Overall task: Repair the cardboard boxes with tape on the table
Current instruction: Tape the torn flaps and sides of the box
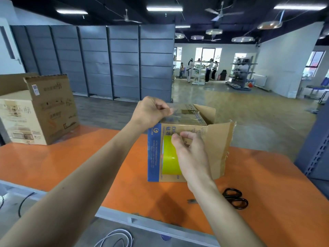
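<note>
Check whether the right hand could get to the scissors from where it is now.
Probably yes. The scissors lie uncovered on the orange table, just right of the right forearm. But the right hand is pressed against the box and must let go first.

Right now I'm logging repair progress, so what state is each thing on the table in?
Small cardboard box: upright, right flap open, clear tape across its top.
Yellow tape roll: held against the box front.
Left hand: pinching the clear tape end.
Right hand: gripping the roll.
Scissors: lying untouched.
Large cardboard box: upright, flap raised.
</note>
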